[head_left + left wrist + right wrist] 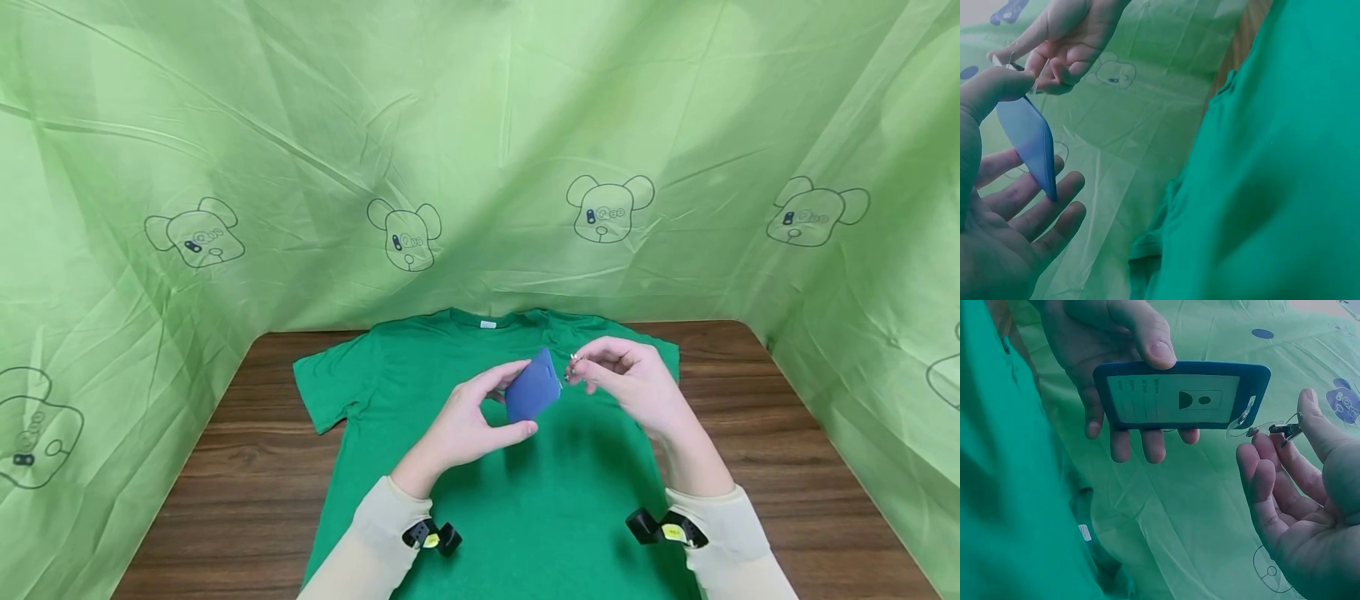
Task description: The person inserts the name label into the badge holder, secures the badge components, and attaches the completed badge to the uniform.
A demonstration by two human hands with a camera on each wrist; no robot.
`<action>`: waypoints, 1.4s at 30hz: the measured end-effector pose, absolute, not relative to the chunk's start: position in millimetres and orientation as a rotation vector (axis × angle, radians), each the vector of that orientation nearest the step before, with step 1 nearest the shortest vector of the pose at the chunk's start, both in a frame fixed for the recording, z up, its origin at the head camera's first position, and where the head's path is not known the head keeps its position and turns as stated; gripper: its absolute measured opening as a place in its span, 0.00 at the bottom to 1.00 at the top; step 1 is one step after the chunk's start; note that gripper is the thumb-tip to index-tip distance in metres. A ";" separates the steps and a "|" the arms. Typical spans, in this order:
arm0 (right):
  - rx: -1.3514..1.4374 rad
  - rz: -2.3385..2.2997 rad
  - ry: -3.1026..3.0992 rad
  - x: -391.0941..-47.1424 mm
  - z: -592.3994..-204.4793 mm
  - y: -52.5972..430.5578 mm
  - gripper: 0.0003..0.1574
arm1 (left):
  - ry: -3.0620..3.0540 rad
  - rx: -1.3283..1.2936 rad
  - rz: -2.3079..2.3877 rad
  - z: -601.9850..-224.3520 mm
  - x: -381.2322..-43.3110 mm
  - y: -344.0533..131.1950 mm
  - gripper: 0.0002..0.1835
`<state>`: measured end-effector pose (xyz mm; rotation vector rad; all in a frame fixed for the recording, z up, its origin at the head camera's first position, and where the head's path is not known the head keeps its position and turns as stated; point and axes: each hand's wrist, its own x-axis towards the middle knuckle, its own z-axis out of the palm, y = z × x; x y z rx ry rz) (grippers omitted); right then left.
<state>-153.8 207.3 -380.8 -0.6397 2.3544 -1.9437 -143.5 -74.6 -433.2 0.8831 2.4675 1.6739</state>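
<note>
Above a green T-shirt [420, 392], my left hand [468, 421] grips a blue badge holder [531, 390] by its edges, thumb on one side and fingers on the other. In the right wrist view, its white card [1166, 400] carries a simple portrait and lines of print. My right hand [637, 379] pinches a small metal badge clip [1286, 430] between thumb and fingers, beside the holder's slotted end. A clear strap [1232, 430] runs from the clip to the slot. Whether the strap is fastened, I cannot tell.
The T-shirt lies spread on a brown wooden table [255, 483], collar toward the far edge. Green curtains [480, 150] printed with bear faces hang behind and at both sides. Each sleeve bears a small black wrist camera [448, 540].
</note>
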 end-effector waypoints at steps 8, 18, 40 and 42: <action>-0.620 -1.937 2.371 -152.3 -379.3 206.8 0.08 | 2.473 0.888 1.667 -433.4 -142.4 -75.1 0.41; -0.609 -1.969 2.349 -151.6 -378.9 206.6 0.10 | 2.470 0.850 1.644 -434.3 -142.5 -74.8 0.41; -0.628 -2.109 2.193 -151.1 -376.8 206.2 0.11 | 2.507 0.813 1.595 -431.2 -141.9 -75.1 0.41; -0.619 -2.111 2.185 -151.1 -377.0 206.1 0.12 | 2.502 0.814 1.598 -431.6 -141.9 -75.0 0.41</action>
